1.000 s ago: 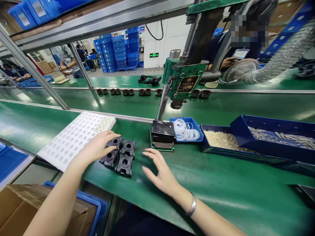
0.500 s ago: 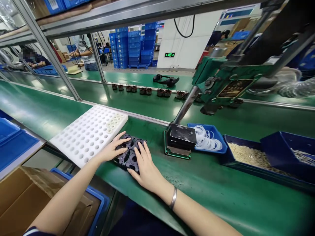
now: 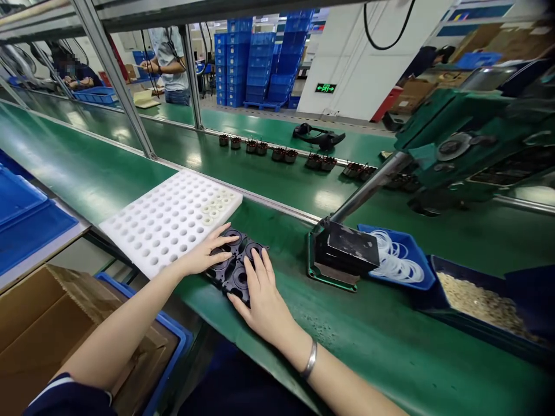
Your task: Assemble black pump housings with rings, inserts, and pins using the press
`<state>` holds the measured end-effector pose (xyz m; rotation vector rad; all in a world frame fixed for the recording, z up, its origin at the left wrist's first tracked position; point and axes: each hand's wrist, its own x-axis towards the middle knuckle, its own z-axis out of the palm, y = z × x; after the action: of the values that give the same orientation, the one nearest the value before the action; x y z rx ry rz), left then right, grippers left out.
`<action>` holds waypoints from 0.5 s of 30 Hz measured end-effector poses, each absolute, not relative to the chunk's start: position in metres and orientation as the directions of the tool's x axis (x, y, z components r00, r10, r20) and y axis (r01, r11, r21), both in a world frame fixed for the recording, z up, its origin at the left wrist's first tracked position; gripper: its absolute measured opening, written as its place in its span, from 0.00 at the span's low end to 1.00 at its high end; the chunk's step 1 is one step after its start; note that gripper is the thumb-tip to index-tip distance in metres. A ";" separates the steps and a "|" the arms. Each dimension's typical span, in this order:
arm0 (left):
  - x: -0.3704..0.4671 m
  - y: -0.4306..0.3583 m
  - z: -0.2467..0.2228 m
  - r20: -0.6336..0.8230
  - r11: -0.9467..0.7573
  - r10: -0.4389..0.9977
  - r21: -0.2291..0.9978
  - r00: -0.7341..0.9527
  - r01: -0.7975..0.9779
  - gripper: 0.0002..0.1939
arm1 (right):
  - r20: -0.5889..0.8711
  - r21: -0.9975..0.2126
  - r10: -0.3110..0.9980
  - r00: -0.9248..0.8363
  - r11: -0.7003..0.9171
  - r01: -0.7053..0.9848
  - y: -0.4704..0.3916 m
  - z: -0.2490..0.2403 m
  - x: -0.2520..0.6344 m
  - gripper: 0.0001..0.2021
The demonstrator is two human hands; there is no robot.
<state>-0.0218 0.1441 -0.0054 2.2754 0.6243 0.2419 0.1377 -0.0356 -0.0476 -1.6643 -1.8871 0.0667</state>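
A square block of black plastic round housings (image 3: pixel 241 277) lies on the green bench near its front edge. From the left, my left hand (image 3: pixel 203 253) reaches over it, fingers spread and lying across the round openings. My right hand (image 3: pixel 265 300) rests on its right side, with fingers stretched over the top and the thumb by the near edge. Both hands are open and touch the housings; neither wraps around them. Just left of the block is a white foam tray (image 3: pixel 143 222) with rows of holes. Several pale rings (image 3: pixel 215 206) sit in its right corner.
Right of my hands stands a green hand press (image 3: pixel 333 283) with a black block on its base. Beyond are a blue bin of white rings (image 3: pixel 396 260) and a bin of small beige parts (image 3: pixel 481 300). Wound motor parts (image 3: pixel 284 154) line the belt behind. An open carton (image 3: pixel 39 323) sits lower left.
The view has shifted, so the bench items appear farther right and the press is nearer the right edge. My hands keep nearly the same pose on the black housings.
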 end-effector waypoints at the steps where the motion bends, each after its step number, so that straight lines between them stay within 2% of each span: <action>1: -0.022 0.144 -0.006 -0.015 -0.602 0.503 0.711 0.864 0.363 0.27 | 0.410 -0.424 0.912 -0.016 0.206 0.882 -0.035 -0.048 0.137 0.40; 15: -0.025 0.142 -0.009 -0.010 -0.538 0.498 0.781 0.867 0.318 0.26 | 0.444 -0.425 0.896 0.003 0.208 0.881 -0.035 -0.053 0.133 0.41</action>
<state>-0.0249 0.1418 -0.0086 2.1816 0.5874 0.2689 0.1332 -0.0353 -0.0526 -1.6502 -1.8512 0.0302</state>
